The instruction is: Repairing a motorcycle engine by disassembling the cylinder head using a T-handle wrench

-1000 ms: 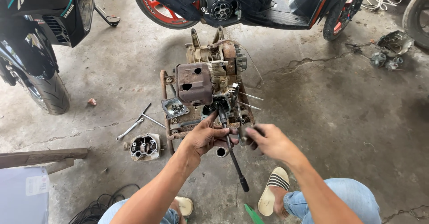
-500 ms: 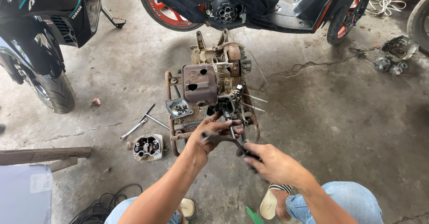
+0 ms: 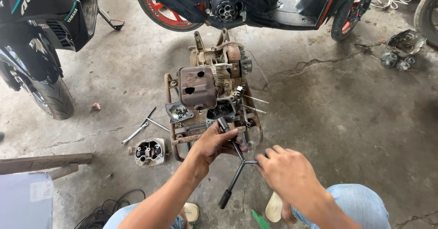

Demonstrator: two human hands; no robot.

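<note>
While half a second ago both hands bunched close at the engine's near end, the right hand (image 3: 285, 169) has drawn back, closed on one arm of the Y-shaped socket wrench (image 3: 235, 158). The left hand (image 3: 214, 142) grips its upper shaft against the rusty engine (image 3: 210, 89). Bare concrete floor (image 3: 346, 124) lies open to the right; a cylinder head (image 3: 148, 151) sits left.

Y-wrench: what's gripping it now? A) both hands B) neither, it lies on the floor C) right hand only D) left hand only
A: the left hand holds the Y-wrench near its upper socket arm at the engine, and the right hand grips a side arm.
</note>
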